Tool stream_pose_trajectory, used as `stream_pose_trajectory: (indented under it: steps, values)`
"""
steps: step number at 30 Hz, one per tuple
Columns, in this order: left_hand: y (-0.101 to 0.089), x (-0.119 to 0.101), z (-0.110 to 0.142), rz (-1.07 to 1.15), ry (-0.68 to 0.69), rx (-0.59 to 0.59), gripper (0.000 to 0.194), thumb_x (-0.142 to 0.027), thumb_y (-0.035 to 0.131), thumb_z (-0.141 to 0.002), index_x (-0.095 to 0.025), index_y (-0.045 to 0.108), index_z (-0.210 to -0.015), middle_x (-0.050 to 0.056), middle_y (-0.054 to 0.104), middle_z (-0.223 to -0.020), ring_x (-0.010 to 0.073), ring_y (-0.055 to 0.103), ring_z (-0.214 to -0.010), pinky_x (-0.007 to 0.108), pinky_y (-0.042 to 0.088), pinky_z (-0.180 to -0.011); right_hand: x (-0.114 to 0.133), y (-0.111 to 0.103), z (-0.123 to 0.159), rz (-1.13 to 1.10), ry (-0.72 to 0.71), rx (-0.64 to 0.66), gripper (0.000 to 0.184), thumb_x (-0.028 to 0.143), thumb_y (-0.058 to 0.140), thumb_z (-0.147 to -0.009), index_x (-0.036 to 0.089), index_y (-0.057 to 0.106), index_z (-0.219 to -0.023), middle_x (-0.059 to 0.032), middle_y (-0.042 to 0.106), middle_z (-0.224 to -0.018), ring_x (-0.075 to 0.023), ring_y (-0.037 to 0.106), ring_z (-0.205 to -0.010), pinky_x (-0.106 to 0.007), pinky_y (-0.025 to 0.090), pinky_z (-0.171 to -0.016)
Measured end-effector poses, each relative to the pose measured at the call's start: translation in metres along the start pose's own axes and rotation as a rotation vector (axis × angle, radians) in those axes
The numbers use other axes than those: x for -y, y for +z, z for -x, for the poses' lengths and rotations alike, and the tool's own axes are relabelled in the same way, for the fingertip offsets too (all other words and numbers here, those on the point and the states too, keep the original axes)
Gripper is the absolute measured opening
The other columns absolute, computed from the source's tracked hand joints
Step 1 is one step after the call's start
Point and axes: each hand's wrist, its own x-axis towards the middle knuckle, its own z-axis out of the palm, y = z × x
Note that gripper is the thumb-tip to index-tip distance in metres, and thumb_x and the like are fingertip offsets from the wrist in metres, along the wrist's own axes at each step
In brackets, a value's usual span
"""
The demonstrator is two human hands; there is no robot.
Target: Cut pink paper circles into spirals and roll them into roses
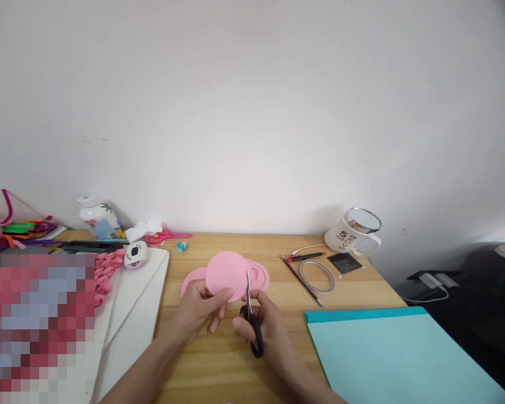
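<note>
Head view: a plain white wall [252,123] stands beyond the pink disc [226,275]. A wooden table [210,367] extends below the disc. Light-blue sheets [387,353] lie to the near right of the disc; a white folder [134,325] lies to its left, with a pixelated patch obscuring the area farther left.

The left hand [200,308], at the disc's lower left edge, is closed to a pinch, thumb on the face, and has hold of the disc. The right hand [263,322], at the disc's lower right, is curled on the handles of the black-handled scissors [256,331]. The blades stand at the disc's right edge, close together; whether they bite the paper cannot be determined.

A white mug [349,235] stands to the far right of the disc. A white bottle [101,219] leans to its far left. Partly behind the disc, pink paper pieces [190,280] show on both sides. Pink scissors [168,237] lie beyond the disc, to its left. To its right are a coiled cable [318,292], a black card [345,263], a dark pencil [303,281] and a red-and-black pen [307,257]. A small teal cap [181,246] sits to the disc's far left, near the pink scissors.
</note>
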Motion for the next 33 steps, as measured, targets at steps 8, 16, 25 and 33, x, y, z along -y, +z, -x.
stream_pose_trajectory:
  steps: [8,16,25,33]
  values:
    - [-0.003,0.002,-0.001,-0.06,-0.03,0.002,0.039,-0.043,0.069,-0.066,-0.014,0.05,-0.048,-0.005,0.045,-0.035,0.003,0.033,-0.024,0.015,0.017,-0.026,0.011,-0.003,-0.003,-0.004,-0.05,0.044,0.057,0.039,0.076,-0.062,0.02,0.039,-0.102,0.0067,0.049,-0.063,-0.0105,0.04,-0.056,-0.022,0.03,-0.052]
    - [-0.002,-0.002,-0.001,-0.076,-0.018,-0.02,0.038,-0.045,0.069,-0.065,-0.014,0.051,-0.051,-0.005,0.047,-0.037,0.0025,0.033,-0.025,0.015,0.017,-0.027,0.011,-0.001,-0.003,-0.013,-0.054,0.022,0.051,0.041,0.073,-0.065,0.022,0.039,-0.097,0.0112,0.04,-0.054,-0.0078,0.031,-0.047,-0.02,0.022,-0.045]
    - [-0.003,-0.003,-0.002,-0.001,0.045,-0.053,0.035,-0.039,0.073,-0.064,-0.014,0.052,-0.053,-0.005,0.052,-0.04,0.0021,0.035,-0.025,0.014,0.022,-0.026,0.006,-0.002,-0.004,0.031,0.011,-0.04,0.046,0.037,0.071,-0.064,0.023,0.041,-0.096,0.0129,0.038,-0.048,-0.0073,0.03,-0.042,-0.018,0.022,-0.041]
    - [-0.002,-0.003,-0.002,0.052,0.015,-0.079,0.038,-0.042,0.073,-0.063,-0.013,0.053,-0.049,-0.004,0.052,-0.039,0.0027,0.036,-0.024,0.014,0.022,-0.025,0.005,0.0,-0.001,0.05,0.016,-0.026,0.049,0.039,0.071,-0.065,0.022,0.039,-0.097,0.0126,0.039,-0.05,-0.0079,0.031,-0.043,-0.019,0.023,-0.042]
